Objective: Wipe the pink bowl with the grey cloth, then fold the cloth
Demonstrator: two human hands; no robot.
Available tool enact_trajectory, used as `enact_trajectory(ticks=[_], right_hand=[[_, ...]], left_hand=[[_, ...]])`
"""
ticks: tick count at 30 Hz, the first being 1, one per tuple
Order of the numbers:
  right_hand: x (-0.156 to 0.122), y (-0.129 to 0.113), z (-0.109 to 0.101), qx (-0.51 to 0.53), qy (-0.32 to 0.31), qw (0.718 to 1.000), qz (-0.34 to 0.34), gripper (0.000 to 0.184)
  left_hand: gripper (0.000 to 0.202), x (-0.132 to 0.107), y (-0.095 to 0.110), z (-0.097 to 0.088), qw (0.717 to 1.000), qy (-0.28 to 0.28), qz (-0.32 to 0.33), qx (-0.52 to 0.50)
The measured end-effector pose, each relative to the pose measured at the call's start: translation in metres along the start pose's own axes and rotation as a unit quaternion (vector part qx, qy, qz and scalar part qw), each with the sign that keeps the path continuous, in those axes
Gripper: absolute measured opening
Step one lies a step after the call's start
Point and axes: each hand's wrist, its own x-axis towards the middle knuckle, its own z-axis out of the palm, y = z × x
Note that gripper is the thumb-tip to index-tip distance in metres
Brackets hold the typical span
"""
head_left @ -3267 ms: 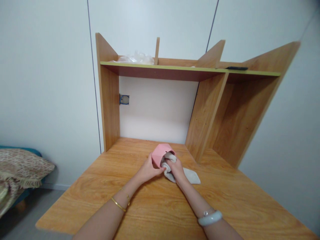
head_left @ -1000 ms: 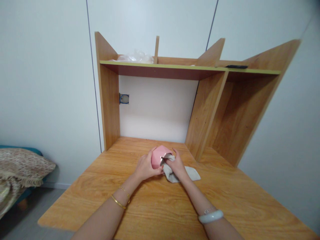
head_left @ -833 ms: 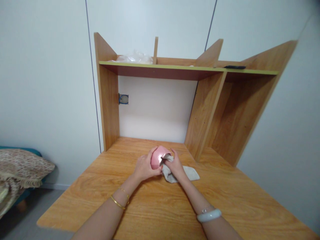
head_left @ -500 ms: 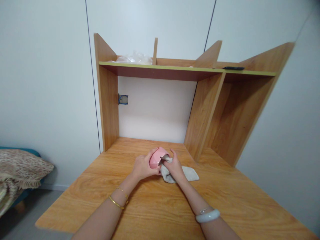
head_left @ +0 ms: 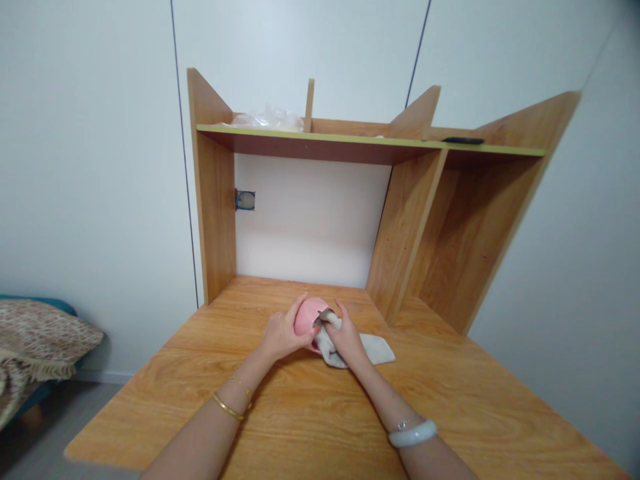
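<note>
A pink bowl is tipped on its side above the desk, its opening turned to the right. My left hand is closed around its outer left side, thumb below and fingers over the top. My right hand grips a light grey cloth and presses part of it into the bowl's mouth. The rest of the cloth trails onto the desktop to the right. The fingertips of my right hand are partly hidden by the cloth and the bowl's rim.
The wooden desk carries a hutch with a shelf. On that shelf lie a clear plastic bag and a flat black object. An open wall socket box shows behind. A patterned blanket drapes at far left.
The bowl has turned slightly and shifted a little left in my left hand. My right hand stays at its mouth with the cloth. The whole view has moved slightly.
</note>
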Motion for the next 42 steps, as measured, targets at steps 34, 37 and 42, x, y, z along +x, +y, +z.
enact_trajectory(ticks=[34,37,42], right_hand=[[0.009,0.0,-0.001,-0.059,0.044,0.995,0.067,0.071],[0.008,0.0,-0.003,-0.078,0.046,0.994,0.057,0.069],[0.005,0.001,-0.005,-0.114,0.021,0.993,0.022,0.063]], left_hand=[[0.066,0.003,-0.004,0.016,0.995,-0.003,-0.061,-0.082],[0.063,0.002,0.001,0.012,0.997,-0.018,-0.06,-0.044],[0.062,0.002,0.004,0.009,0.999,-0.022,-0.043,-0.015]])
